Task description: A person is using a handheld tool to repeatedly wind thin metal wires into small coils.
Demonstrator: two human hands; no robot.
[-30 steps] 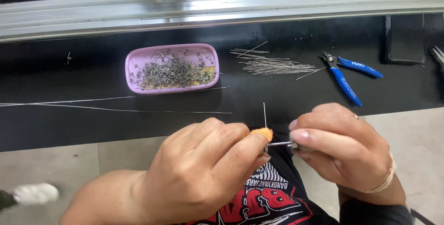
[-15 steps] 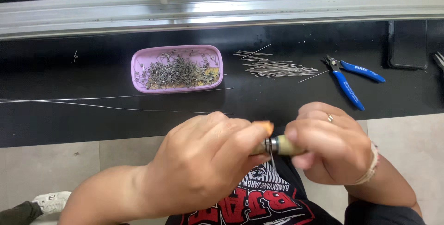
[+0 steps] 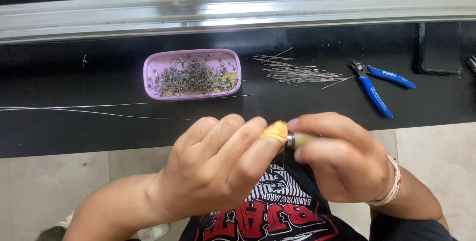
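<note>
A long black workbench (image 3: 59, 132) carries a pink oval plastic tray (image 3: 192, 74) at eleven o'clock, loose steel pins (image 3: 300, 74) at twelve, blue-handled cutting pliers (image 3: 377, 85) at two.

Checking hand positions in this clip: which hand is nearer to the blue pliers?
Right. The right hand sits below and just left of the blue pliers; the left hand is farther left, below the pink tray.
</note>
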